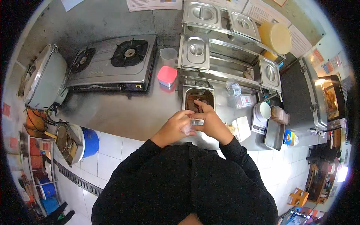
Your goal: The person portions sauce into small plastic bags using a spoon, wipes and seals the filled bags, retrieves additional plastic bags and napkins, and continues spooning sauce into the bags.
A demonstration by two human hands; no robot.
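Close together at the counter's front edge are my two hands, just below a steel pan (pixel 213 98) with dark brown contents. My left hand (pixel 174 128) has its fingers closed round a small clear plastic item (pixel 186 129) with something pinkish in it. My right hand (pixel 210 123) touches the top and right side of the same item, thumb and fingers curved round it, with its index finger reaching over the pan's front part. The item is small and partly hidden by the fingers.
A pink-lidded container (pixel 167 75) and a two-burner stove (pixel 108 63) stand to the left. Rightward are plastic packs (pixel 244 101), a scale (pixel 259 125) with a white bowl (pixel 263 111), and a steel tray (pixel 275 135). Lidded pans (pixel 195 52) sit on a rack behind.
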